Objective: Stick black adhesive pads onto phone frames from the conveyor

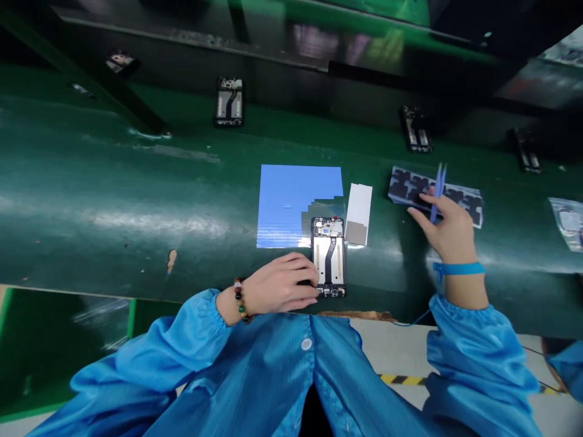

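An opened phone (328, 258), its inner board and a black ribbon cable showing, lies near the table's front edge. At its lower left side is my left hand (285, 282), fingers curled and closed against the phone's edge. Blue tweezers (438, 191) are pinched in my right hand (449, 227), their tips pointing up and away from me. Beneath and beside that hand lies a stack of sheets with black die-cut stickers (412, 187). My thumb and index finger are close to these sheets; whether they touch them I cannot tell.
Blue sheets (298, 188) lie behind the phone, and a white strip (359, 206) beside it. More opened phones (229, 103) (416, 129) (527, 150) line the back. A dark post (118, 91) stands at left; a plastic bag (569, 221) lies at right. A blue wrist strap (459, 268) trails a cord.
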`<act>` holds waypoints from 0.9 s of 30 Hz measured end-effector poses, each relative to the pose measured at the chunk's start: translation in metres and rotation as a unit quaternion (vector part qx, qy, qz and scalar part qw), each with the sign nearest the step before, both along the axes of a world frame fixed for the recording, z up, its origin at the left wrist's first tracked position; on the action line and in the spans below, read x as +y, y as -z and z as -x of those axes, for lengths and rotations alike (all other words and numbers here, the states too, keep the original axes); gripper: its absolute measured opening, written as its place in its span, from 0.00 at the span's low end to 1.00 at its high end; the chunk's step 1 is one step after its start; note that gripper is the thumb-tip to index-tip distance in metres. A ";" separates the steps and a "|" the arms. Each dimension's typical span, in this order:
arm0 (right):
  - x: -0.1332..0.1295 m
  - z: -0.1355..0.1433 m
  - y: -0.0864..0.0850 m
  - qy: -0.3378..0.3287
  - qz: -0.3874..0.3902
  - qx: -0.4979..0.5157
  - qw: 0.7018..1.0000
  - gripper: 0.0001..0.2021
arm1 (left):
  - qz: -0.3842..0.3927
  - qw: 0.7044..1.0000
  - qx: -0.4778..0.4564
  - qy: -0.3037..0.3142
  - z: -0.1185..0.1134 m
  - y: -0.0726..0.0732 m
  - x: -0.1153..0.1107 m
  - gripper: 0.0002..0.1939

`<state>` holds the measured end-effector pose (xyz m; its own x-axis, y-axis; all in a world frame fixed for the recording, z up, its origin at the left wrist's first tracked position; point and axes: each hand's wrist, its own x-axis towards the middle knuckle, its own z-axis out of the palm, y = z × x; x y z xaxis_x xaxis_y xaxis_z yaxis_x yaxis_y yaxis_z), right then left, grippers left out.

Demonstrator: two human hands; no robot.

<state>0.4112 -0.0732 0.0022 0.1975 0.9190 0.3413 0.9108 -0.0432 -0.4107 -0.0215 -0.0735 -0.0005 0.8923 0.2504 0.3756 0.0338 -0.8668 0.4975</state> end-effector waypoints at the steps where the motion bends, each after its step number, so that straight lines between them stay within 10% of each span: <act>1: 0.000 -0.004 0.005 -0.011 0.005 -0.018 1.000 0.21 | 0.002 1.000 -0.002 -0.001 0.000 0.000 0.000 0.05; 13: -0.013 0.000 -0.006 0.043 -0.048 -0.011 0.998 0.11 | 0.028 1.000 0.003 0.003 0.000 0.001 0.000 0.06; 17: -0.068 0.043 -0.021 0.068 -0.146 -0.016 0.987 0.16 | 0.046 0.999 0.006 0.002 0.004 0.002 0.000 0.06; 22: -0.147 0.096 -0.007 -0.064 -0.015 0.010 0.998 0.27 | 0.071 0.997 -0.036 0.014 -0.001 -0.012 0.006 0.08; 27: -0.160 0.112 0.003 -0.092 0.006 0.035 0.995 0.23 | -0.025 0.999 0.042 0.019 -0.037 -0.020 0.012 0.13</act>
